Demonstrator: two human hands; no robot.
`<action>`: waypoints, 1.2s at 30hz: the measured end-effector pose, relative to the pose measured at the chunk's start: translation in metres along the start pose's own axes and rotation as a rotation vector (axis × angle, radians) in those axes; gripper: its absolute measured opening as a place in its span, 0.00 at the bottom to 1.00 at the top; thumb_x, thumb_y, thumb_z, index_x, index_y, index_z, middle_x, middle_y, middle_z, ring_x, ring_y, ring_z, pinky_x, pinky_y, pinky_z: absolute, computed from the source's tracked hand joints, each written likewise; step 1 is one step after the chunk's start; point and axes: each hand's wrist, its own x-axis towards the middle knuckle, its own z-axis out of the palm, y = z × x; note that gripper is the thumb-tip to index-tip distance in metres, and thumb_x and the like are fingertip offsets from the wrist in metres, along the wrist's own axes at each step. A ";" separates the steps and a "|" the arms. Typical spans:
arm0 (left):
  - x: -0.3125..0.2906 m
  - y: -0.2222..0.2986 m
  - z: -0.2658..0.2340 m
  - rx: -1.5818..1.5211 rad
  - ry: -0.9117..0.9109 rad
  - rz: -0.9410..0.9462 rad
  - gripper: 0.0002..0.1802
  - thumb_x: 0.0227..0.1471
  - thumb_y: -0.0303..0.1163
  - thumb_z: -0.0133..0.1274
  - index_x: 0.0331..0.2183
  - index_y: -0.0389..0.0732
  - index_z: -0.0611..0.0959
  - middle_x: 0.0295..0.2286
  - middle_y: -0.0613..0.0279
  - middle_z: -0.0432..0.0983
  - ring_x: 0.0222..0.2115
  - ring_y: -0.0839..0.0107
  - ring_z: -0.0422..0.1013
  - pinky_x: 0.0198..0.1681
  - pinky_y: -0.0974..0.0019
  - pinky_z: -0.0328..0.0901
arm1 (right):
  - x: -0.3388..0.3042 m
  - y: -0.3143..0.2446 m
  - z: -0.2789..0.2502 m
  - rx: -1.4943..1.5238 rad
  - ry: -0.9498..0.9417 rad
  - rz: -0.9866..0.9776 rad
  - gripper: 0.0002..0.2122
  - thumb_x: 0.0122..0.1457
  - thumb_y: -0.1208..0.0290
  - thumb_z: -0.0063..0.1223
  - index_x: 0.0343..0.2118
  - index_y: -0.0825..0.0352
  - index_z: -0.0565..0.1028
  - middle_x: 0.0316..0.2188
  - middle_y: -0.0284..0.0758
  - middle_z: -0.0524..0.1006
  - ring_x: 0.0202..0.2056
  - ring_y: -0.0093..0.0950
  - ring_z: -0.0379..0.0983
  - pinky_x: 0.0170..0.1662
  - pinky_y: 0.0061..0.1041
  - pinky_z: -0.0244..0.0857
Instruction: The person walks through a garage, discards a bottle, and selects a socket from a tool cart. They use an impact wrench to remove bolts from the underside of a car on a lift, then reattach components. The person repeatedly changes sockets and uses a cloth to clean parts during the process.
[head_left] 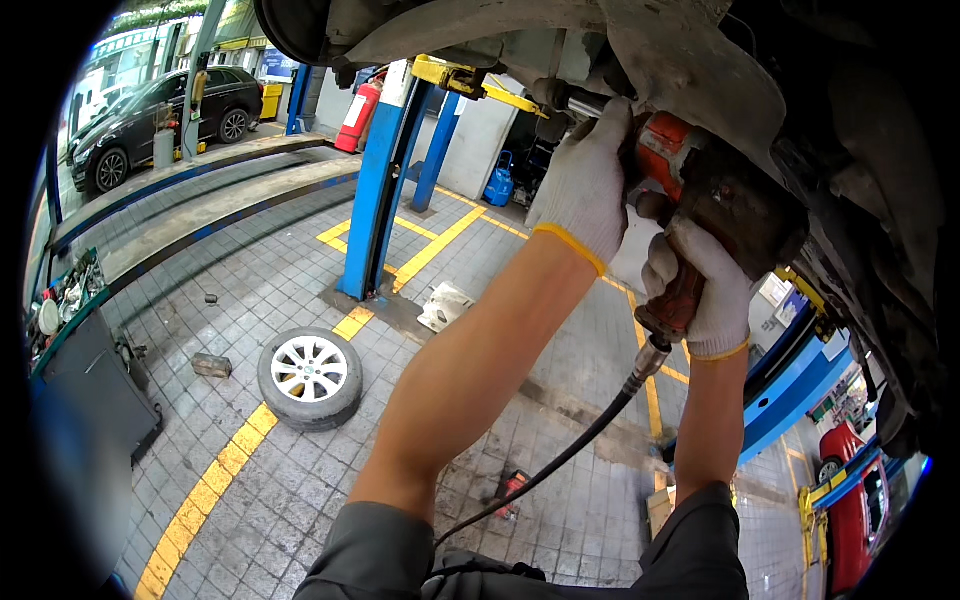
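Observation:
Both my hands wear white knit gloves with yellow cuffs and are raised under a lifted car's underbody [700,60]. My right hand [700,285] grips the handle of a worn red and black air impact wrench [715,205]. My left hand [590,180] wraps around the wrench's front end, steadying it against a metal part of the underbody. A black air hose [560,460] hangs from the handle's base down toward my body.
A removed wheel [310,378] lies flat on the tiled floor by yellow lines. A blue lift post [378,185] stands behind it, with a red fire extinguisher [358,115] beyond. A tool cart [75,340] is at the left. A black car [160,120] is parked far left, a red car [855,500] at the lower right.

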 end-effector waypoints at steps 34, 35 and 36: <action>0.011 0.011 0.040 0.080 0.414 0.014 0.18 0.68 0.42 0.43 0.42 0.36 0.78 0.39 0.49 0.82 0.39 0.59 0.79 0.41 0.59 0.73 | 0.008 0.001 0.010 0.193 -0.019 0.018 0.06 0.68 0.74 0.50 0.45 0.68 0.70 0.35 0.31 0.72 0.21 0.13 0.56 0.22 0.17 0.51; 0.014 0.008 0.037 0.225 0.400 0.051 0.20 0.67 0.43 0.43 0.42 0.36 0.79 0.39 0.50 0.83 0.39 0.59 0.79 0.41 0.59 0.73 | 0.008 0.002 0.009 0.189 -0.010 0.023 0.06 0.68 0.74 0.50 0.45 0.68 0.70 0.35 0.31 0.72 0.21 0.13 0.56 0.22 0.17 0.51; 0.021 0.002 0.029 0.369 0.384 0.088 0.21 0.67 0.45 0.44 0.41 0.36 0.79 0.38 0.50 0.83 0.39 0.59 0.79 0.41 0.58 0.73 | 0.008 0.004 0.008 0.185 0.000 0.027 0.06 0.68 0.74 0.50 0.45 0.68 0.70 0.35 0.31 0.72 0.21 0.13 0.56 0.22 0.17 0.51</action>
